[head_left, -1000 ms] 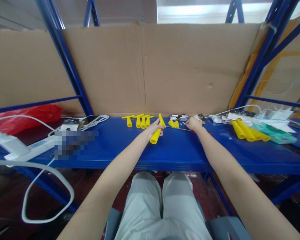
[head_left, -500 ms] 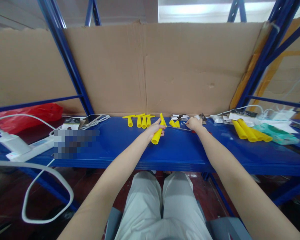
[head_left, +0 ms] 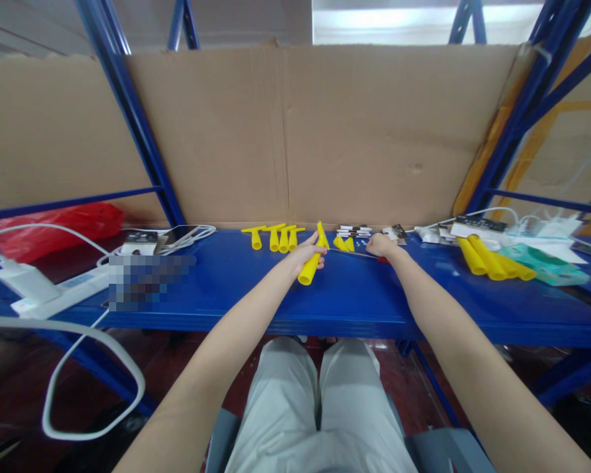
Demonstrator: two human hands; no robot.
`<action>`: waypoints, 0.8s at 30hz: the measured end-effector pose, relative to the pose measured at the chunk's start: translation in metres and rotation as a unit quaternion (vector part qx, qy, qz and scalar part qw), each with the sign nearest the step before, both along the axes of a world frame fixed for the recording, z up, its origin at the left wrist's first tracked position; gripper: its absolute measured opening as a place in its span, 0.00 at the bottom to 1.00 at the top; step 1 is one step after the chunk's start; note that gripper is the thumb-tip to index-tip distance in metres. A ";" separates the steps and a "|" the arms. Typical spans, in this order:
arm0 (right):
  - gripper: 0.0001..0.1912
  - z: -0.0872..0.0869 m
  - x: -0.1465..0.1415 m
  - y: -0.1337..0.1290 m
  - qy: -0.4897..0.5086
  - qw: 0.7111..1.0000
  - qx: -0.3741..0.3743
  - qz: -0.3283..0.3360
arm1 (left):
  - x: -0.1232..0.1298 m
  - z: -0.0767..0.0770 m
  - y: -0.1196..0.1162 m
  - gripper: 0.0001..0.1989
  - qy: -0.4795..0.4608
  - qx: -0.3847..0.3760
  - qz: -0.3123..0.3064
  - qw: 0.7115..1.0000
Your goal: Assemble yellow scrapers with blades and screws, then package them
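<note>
My left hand is wrapped round the tubular handle of a yellow T-shaped tool, its narrow head pointing away from me. To the right, my right hand is closed at the tabletop; whatever its fingertips pinch is too small to make out. A screwdriver lies between my hands, its thin shaft running left and its red handle partly under my right wrist. Just left of my right hand are small yellow wedge-shaped pieces and a stack of white-and-black packets.
Several finished-looking yellow T-shaped tools stand at the back left. Loose yellow tubes lie at right by a green plastic bag. A white power strip and red bag are at left. Cardboard walls the back.
My right hand has shifted very slightly, its fingers more curled in. My left hand and the yellow T-shaped tool stay nearly in place.
</note>
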State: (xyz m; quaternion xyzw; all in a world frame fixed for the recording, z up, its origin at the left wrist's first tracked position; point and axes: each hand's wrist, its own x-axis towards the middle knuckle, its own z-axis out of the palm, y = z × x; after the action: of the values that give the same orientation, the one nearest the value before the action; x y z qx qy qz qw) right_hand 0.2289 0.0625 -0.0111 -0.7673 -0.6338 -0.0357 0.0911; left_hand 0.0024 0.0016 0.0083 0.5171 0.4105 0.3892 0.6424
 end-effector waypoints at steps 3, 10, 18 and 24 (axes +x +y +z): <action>0.15 -0.002 0.005 0.005 0.001 1.000 -0.010 0.007 | -0.001 -0.001 0.001 0.42 0.002 0.001 -0.005 1.000; 0.13 -0.012 0.016 0.013 0.018 0.998 0.006 0.064 | -0.001 -0.003 0.003 0.43 -0.008 0.005 -0.003 1.000; 0.13 -0.009 0.007 0.006 0.002 0.998 -0.030 0.057 | 0.000 -0.001 0.001 0.42 0.001 0.003 -0.003 1.000; 0.12 -0.010 0.008 0.006 0.012 0.998 -0.022 0.062 | -0.001 -0.003 0.005 0.42 0.004 0.005 -0.004 1.000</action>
State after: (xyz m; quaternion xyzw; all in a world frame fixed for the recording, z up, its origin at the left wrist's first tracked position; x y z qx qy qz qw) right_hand 0.2365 0.0686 -0.0208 -0.7285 -0.6798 -0.0066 0.0839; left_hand 0.0015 0.0064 0.0054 0.5231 0.4091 0.3867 0.6399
